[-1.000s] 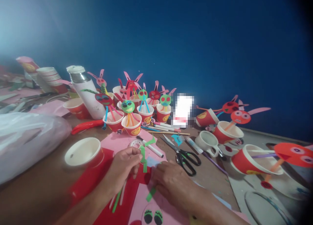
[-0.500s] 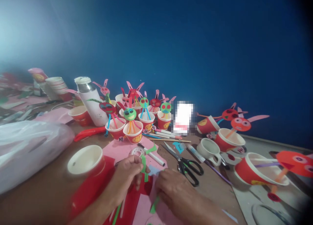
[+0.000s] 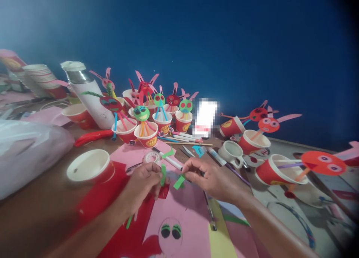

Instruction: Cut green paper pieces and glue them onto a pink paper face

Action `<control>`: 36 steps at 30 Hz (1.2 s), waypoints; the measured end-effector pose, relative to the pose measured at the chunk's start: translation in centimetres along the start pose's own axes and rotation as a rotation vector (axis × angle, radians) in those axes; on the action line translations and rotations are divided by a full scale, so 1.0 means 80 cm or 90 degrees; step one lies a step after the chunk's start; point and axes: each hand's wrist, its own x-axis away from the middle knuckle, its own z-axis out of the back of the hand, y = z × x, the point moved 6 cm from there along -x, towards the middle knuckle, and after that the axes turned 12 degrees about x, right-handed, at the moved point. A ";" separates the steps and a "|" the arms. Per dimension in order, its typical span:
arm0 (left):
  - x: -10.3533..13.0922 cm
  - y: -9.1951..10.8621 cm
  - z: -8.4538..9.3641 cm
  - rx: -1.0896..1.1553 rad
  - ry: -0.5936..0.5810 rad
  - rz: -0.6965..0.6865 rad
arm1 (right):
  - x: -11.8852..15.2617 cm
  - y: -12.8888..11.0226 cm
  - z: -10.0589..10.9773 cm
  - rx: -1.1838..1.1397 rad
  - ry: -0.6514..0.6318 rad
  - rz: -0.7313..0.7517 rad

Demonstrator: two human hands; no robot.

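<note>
My left hand [image 3: 146, 179] pinches a narrow green paper strip [image 3: 163, 175] between thumb and fingertips. To its right, my right hand [image 3: 209, 175] is closed on a small green paper piece [image 3: 179, 182] that hangs from its fingertips. The two pieces are apart, held over pink paper [image 3: 185, 209]. Below them lies a pale pink paper face [image 3: 171, 237] with black eyes and green lids. Another green scrap [image 3: 168, 153] rests by a white marker [image 3: 171, 162] and a roll of tape [image 3: 152, 157]. My right hand mostly covers the scissors, leaving a blade [image 3: 187, 151] showing.
Several red paper cups with paper animal heads [image 3: 146, 134] stand along the back. A phone with a blurred screen [image 3: 206, 117], a white mug [image 3: 230, 153] and a white flask [image 3: 92, 100] stand among them. A plastic bag [image 3: 30, 157] and an open cup [image 3: 89, 166] are left.
My right hand has risen from the paper and now holds a green piece up beside the left hand's strip. The view has tilted down, showing the pink paper face.
</note>
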 end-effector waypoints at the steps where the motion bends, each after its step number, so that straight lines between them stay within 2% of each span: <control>1: 0.000 -0.001 0.000 -0.006 -0.001 0.003 | 0.000 -0.001 -0.002 -0.007 0.001 0.013; 6: 0.002 -0.005 -0.005 -0.008 -0.017 0.015 | 0.000 -0.001 -0.010 -0.050 0.008 0.064; 14: 0.007 -0.011 -0.013 -0.003 -0.029 0.022 | -0.001 -0.008 -0.016 -0.011 0.022 0.083; 21: 0.010 -0.012 -0.017 -0.019 -0.022 0.032 | -0.009 -0.003 -0.028 -0.115 0.012 0.040; 30: 0.015 -0.012 -0.020 -0.072 -0.019 0.037 | -0.015 0.014 -0.059 -0.254 -0.010 0.008; 36: 0.015 -0.018 -0.020 -0.101 -0.031 0.046 | -0.015 0.014 -0.059 -0.277 0.011 0.011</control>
